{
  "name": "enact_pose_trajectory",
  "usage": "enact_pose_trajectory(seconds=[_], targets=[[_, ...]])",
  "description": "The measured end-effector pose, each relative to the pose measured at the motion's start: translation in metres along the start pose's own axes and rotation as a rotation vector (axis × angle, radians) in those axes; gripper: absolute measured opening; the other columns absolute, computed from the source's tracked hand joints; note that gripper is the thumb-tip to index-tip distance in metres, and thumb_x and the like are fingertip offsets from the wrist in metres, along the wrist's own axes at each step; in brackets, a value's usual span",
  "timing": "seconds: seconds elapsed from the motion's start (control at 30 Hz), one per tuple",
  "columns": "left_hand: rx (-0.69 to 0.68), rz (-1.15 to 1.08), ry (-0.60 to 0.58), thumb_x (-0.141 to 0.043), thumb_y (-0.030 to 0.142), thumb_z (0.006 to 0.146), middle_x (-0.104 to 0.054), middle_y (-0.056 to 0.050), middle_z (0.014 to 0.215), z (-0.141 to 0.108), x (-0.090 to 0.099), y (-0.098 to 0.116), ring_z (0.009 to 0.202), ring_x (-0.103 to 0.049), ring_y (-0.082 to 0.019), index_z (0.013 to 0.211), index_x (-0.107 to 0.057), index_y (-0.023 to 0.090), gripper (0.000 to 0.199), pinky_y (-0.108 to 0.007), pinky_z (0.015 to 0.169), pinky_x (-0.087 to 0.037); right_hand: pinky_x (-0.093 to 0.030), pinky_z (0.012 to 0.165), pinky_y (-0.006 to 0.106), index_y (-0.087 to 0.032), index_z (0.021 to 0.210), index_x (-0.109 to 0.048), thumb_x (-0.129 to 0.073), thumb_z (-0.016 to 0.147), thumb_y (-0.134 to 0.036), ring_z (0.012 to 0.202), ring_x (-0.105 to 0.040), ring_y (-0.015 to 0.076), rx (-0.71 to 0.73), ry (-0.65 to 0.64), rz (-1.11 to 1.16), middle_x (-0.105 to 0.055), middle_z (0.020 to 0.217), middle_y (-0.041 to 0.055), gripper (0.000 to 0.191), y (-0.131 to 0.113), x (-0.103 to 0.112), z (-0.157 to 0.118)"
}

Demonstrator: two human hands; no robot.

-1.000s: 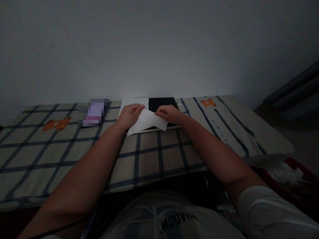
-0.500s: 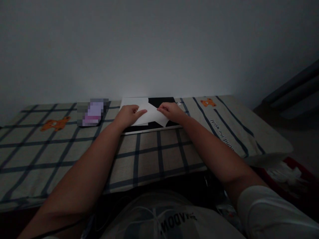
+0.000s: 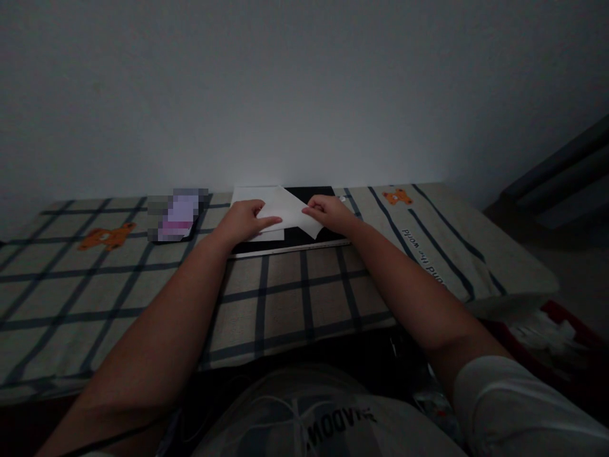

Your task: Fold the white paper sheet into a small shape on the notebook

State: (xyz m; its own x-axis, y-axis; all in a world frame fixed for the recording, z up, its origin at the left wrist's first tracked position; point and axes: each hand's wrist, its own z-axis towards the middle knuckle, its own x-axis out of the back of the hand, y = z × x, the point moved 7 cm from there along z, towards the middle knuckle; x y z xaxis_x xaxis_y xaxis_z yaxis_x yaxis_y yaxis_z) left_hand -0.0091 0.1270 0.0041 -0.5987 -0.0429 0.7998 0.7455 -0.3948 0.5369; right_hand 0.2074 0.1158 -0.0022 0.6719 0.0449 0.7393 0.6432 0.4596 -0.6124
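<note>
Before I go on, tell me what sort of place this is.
Probably a room in a home, though little of it shows: a plain wall, a checked cloth with orange bear prints, and a red container at the lower right.

The counter [image 3: 509,270] wears a matt cloth [image 3: 166,298] with a coarse, woven look, softly creased toward the right front corner. Near the back edge, the upper white sheet [image 3: 288,211] passes for smooth, matt paper, and so does the lower white sheet [image 3: 272,235] beneath it. The black panel [image 3: 314,193] under them looks smooth and dull. Behind the back edge, the wall [image 3: 304,95] is matt, like plain plaster; below the right front corner, a crumpled white wrapping [image 3: 552,333] resembles thin plastic.
</note>
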Motion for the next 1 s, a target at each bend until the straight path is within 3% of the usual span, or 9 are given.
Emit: enact_pose_trajectory(seconds=[0.13,0.37,0.47,0.63,0.8,0.9,1.0], targets=[[0.017,-0.04,-0.034,-0.08,0.059,0.071,-0.038,0.003,0.051,0.001,0.002,-0.005,0.052,-0.035,-0.013,0.054,-0.038,0.024,0.058,-0.03,0.053,-0.022,-0.03,0.066,0.03,-0.017,0.084,-0.063,-0.06,0.092,-0.04,0.071,-0.047,0.0166,-0.042,-0.007,0.002,-0.056,0.074,0.0013,0.025,0.005,0.004,0.001],[0.064,-0.132,-0.155,-0.083,0.054,0.07,-0.041,0.004,0.053,-0.002,-0.001,-0.007,0.049,-0.037,-0.012,0.058,-0.043,0.023,0.052,-0.029,0.05,-0.024,-0.03,0.066,0.031,-0.017,0.086,-0.065,-0.062,0.093,-0.04,0.07,-0.046,0.0164,-0.053,-0.019,0.005,-0.056,0.074,0.0017,0.025,0.01,0.005,0.002],[0.083,-0.211,-0.154,-0.084,0.046,0.071,-0.043,0.004,0.054,-0.003,-0.002,-0.008,0.049,-0.04,-0.011,0.06,-0.046,0.023,0.045,-0.028,0.05,-0.027,-0.03,0.066,0.031,-0.017,0.085,-0.064,-0.063,0.092,-0.041,0.07,-0.046,0.0163,-0.079,-0.006,0.002,-0.057,0.075,0.0018,0.025,0.017,0.009,0.002],[0.154,-0.412,-0.071,-0.081,0.029,0.073,-0.065,-0.001,0.068,-0.001,0.003,-0.015,0.059,-0.058,-0.014,0.082,-0.069,0.02,0.018,-0.027,0.056,-0.042,-0.033,0.066,0.031,-0.017,0.085,-0.063,-0.061,0.092,-0.043,0.071,-0.05,0.0171,-0.107,0.019,0.011,-0.06,0.079,0.003,0.027,0.027,0.014,0.003],[0.161,-0.494,0.093,-0.076,0.023,0.079,-0.07,-0.001,0.071,0.004,0.013,-0.021,0.066,-0.065,-0.015,0.101,-0.072,0.017,0.023,-0.027,0.068,-0.052,-0.035,0.064,0.03,-0.018,0.085,-0.063,-0.06,0.093,-0.042,0.069,-0.053,0.017,-0.144,0.041,0.007,-0.063,0.08,0.0039,0.026,0.032,0.016,0.002],[0.164,-0.413,0.21,-0.073,0.022,0.082,-0.073,-0.003,0.08,0.005,0.016,-0.024,0.071,-0.067,-0.015,0.11,-0.069,0.016,0.029,-0.028,0.072,-0.054,-0.036,0.058,0.029,-0.018,0.086,-0.063,-0.06,0.095,-0.041,0.057,-0.053,0.0145,-0.225,-0.087,0.031,-0.062,0.072,0.0014,0.025,0.027,0.008,-0.004],[0.101,-0.11,0.334,-0.067,0.022,0.086,-0.075,-0.009,0.107,0.001,0.021,-0.017,0.097,-0.07,-0.022,0.116,-0.068,0.017,0.03,-0.036,0.092,-0.055,-0.036,0.058,0.029,-0.018,0.074,-0.061,-0.06,0.097,-0.039,0.054,-0.053,0.0131,-0.269,-0.175,-0.078,-0.061,0.064,0.0007,0.031,0.016,0.003,-0.008]])
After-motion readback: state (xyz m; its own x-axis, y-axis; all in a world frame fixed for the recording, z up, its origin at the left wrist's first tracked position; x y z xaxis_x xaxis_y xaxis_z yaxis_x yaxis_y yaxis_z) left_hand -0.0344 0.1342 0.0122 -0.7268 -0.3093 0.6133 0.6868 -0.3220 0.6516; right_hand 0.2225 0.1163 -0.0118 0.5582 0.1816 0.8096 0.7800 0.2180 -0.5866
